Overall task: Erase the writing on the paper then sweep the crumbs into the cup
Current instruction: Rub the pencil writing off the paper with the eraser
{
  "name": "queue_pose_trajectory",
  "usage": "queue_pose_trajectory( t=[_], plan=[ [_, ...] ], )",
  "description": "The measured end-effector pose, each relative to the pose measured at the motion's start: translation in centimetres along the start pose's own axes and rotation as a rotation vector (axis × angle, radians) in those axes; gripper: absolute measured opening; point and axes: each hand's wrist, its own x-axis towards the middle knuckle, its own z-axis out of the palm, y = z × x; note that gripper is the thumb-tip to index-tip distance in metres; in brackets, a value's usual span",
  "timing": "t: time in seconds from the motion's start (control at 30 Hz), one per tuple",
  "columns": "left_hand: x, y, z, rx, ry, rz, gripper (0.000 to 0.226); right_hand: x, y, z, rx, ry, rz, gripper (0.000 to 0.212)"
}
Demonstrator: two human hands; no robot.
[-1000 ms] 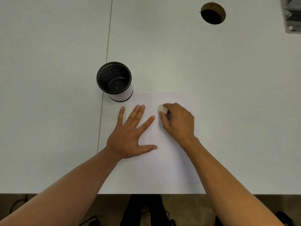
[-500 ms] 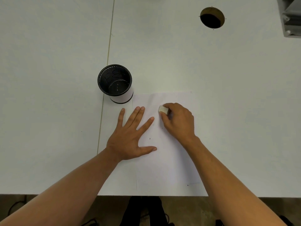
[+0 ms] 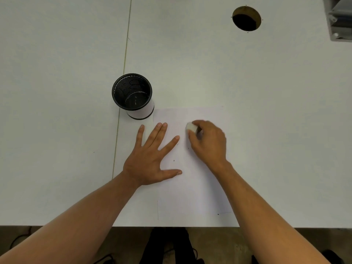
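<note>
A white sheet of paper [image 3: 192, 195] lies on the table near its front edge. My left hand [image 3: 152, 159] rests flat on the paper's left side, fingers spread. My right hand [image 3: 208, 142] pinches a small white eraser [image 3: 191, 127] against the upper part of the sheet; the hand is slightly blurred. A few tiny dark crumbs [image 3: 174, 160] lie on the paper between my hands. A black mesh cup [image 3: 133, 95] with a white lower band stands upright just beyond the paper's top left corner. No writing is readable on the sheet.
The white table [image 3: 266, 111] has a seam [image 3: 124, 60] running away from me left of the cup. A round cable hole [image 3: 246, 18] sits at the back right, and a grey metal fixture [image 3: 341, 18] at the far right corner. The front edge is close to my forearms.
My right hand has shifted only slightly with the eraser on the upper part of the paper. My left hand has stayed flat in place. The view has drifted a little.
</note>
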Motion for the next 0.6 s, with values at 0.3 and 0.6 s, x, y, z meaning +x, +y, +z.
queue_pose_trajectory(
  t=[0.3,0.6],
  plan=[
    [0.0,-0.1,0.2,0.005,0.018,0.007,0.096,0.5,0.0,0.2,-0.049,0.049,0.015,0.022],
    [-0.1,0.0,0.0,-0.012,0.01,-0.001,0.097,0.6,-0.4,0.6,-0.081,-0.003,-0.035,0.025]
  ],
)
